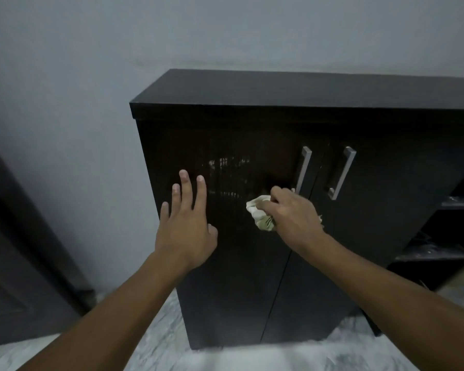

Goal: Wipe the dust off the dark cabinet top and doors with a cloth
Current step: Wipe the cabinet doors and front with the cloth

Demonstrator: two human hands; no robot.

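A dark cabinet (225,277) stands against the wall, its flat top (306,88) in view above two closed doors. Each door carries a vertical metal handle: one on the left door (304,170), one on the right door (342,172). My right hand (292,214) presses a bunched pale cloth (260,214) against the left door, just below and left of its handle. My left hand (188,220) lies with fingers spread flat on the same door near its left edge. Faint streaks (228,167) glint on the door above the cloth.
A grey wall (225,30) rises behind the cabinet. Open dark shelves (439,253) adjoin the cabinet's right side. A dark door (19,277) stands at the left. The floor (225,360) below is pale marbled tile.
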